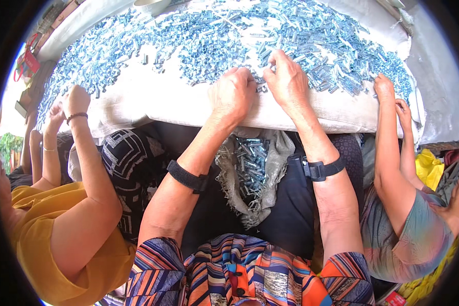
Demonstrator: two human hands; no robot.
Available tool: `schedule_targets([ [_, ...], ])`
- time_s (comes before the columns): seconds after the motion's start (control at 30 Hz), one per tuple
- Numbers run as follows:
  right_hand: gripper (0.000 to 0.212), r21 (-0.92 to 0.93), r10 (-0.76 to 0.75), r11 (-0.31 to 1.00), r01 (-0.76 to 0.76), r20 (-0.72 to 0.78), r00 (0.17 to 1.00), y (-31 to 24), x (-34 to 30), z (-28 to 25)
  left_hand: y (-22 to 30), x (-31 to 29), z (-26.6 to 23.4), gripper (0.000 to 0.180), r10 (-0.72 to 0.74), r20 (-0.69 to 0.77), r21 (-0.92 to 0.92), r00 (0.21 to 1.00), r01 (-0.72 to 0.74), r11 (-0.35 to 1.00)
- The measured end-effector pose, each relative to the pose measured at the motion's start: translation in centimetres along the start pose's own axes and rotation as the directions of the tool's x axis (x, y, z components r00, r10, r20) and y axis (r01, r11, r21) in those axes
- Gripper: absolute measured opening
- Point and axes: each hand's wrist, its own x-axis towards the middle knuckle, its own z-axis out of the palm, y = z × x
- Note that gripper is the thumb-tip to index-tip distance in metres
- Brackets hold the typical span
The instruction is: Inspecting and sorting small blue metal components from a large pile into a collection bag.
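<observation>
A wide spread of small, shiny blue, clear tube-like pieces (204, 56) lies on a pale cloth-covered table (132, 102). At its near edge, my left hand (233, 93) is closed, knuckles up, with its fingertips curled among the pieces. Close on its right, my right hand (289, 81) pinches with thumb and forefinger; whatever is between them is too small or hidden to make out. Several loose pieces lie between the two hands. Below the table edge, a frayed grey woven sack (223, 176) sits open in my lap, with longer blue tubes (252, 160) inside it.
A co-worker in a mustard top (61, 229) works on the left, with a hand (77, 101) at the pile. Another co-worker's hand (384, 86) reaches the pieces on the right. A pale bowl (152, 6) stands at the far edge. Yellow bags (427, 167) lie at the right.
</observation>
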Motion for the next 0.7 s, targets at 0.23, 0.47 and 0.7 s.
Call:
schedule_targets([
  [0.23,0.024,0.469,0.160,0.873,-0.136,-0.012,0.987,0.4,-0.8,-0.4,-1.0,-0.3,-1.2,0.011,0.078,-0.028,-0.142,0.997,-0.082,0.986],
  [0.47,0.009,0.846,0.296,0.360,-0.392,0.295,0.908,-0.7,-5.5,-3.3,-0.4,-2.6,-4.0,0.009,-0.123,0.338,-0.797,0.933,0.353,0.490],
  [0.7,0.008,0.907,0.321,0.079,-0.413,0.369,0.872,-2.4,-8.0,-3.8,0.6,-4.8,-4.8,0.010,-0.032,0.449,-0.852,0.893,0.438,0.285],
])
